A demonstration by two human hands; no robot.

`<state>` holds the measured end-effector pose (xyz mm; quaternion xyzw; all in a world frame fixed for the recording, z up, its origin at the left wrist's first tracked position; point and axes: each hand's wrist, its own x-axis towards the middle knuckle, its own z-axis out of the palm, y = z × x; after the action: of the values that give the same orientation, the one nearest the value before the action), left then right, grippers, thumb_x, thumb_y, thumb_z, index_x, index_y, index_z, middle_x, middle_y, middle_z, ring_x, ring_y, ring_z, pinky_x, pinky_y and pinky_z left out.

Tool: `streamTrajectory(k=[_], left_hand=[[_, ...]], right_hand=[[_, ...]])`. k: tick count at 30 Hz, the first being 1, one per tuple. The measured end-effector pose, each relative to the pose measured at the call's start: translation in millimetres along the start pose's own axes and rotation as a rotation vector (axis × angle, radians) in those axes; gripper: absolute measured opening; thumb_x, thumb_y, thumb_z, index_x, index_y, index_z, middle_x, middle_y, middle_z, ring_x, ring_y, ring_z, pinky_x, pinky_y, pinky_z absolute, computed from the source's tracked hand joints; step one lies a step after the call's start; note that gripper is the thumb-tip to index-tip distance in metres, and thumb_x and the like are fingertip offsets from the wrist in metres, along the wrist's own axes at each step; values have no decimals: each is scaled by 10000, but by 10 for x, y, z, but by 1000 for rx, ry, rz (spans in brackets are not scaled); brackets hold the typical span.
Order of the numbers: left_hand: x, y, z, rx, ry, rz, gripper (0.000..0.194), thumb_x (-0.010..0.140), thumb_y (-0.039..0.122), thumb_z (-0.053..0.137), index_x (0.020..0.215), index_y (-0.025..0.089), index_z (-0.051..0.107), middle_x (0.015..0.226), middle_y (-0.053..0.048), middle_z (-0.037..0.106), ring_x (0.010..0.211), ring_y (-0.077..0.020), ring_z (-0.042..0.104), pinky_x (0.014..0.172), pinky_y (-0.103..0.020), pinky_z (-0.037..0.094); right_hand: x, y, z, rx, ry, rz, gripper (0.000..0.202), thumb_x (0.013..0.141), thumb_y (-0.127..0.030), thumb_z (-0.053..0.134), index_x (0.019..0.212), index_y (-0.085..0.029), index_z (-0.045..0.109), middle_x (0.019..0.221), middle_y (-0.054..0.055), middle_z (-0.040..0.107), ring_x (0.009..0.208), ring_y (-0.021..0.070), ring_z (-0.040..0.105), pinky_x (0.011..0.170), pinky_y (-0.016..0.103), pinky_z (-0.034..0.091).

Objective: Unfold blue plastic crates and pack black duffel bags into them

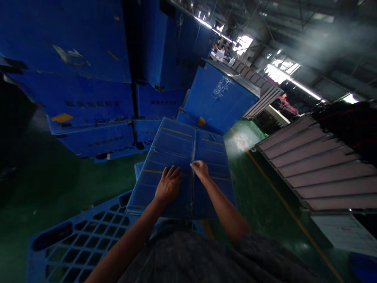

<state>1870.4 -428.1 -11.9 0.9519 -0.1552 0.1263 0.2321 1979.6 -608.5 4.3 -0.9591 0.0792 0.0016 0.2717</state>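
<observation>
Across the blue box (167, 196) before me, my left hand (169, 184) lies spread, my right hand (200, 169) pinches at the seam (193, 192), on what I can't tell; stacked boxes (100, 88) beyond show blurred, unreadable characters (92, 103).

Top of near box (173, 145): open from above; nothing standing on its far half. Near half partly blocked by left grip (169, 184), laid flat, and right grip (200, 169) at the centre seam; narrow bare strip between them. Both forearms cross the near side, body close behind.

Far side: tall box (220, 98) walls off forward reach; whether the two boxes touch, cannot tell. Far left: stacked boxes (88, 94), higher than near box, with a floor gap between.

Right: lane of green floor (247, 188), bounded by slatted rack (321, 165). Near left, low: pallet (41, 259), left forearm above it.
</observation>
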Motion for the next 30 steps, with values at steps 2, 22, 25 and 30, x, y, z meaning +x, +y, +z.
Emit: streamTrajectory(k=[2,22,25,30], left_hand=[[-18,-17,22,-11,14,0,379,975,243,403,1293,172,596,1439,-67,518,1394,-295,373,1184,-555,271],[-5,15,78,-4,-18,106,476,914,81,333,1349,68,526,1501,-109,429,1427,-340,301,1183,-586,254],[17,22,128,10,-53,127,488,916,69,299,1352,51,516,1498,-131,429,1427,-307,314,1192,-561,250],[16,63,130,7,-36,120,436,972,282,392,1356,131,534,1471,-122,471,1411,-307,347,1185,-572,250]], right_hand=[[0,-32,-60,-9,-98,45,239,811,-388,691,879,-159,701,692,16,690,593,124,627,567,193,450],[56,-243,-88,-129,-84,28,255,852,-340,530,787,-147,683,680,-8,644,624,105,574,544,180,367],[60,-259,-78,-196,-79,-5,229,856,-334,562,798,-167,708,795,28,700,770,142,636,625,194,400],[66,-320,-135,-320,-103,7,209,861,-348,618,845,-177,737,961,116,729,953,224,673,769,251,465]])
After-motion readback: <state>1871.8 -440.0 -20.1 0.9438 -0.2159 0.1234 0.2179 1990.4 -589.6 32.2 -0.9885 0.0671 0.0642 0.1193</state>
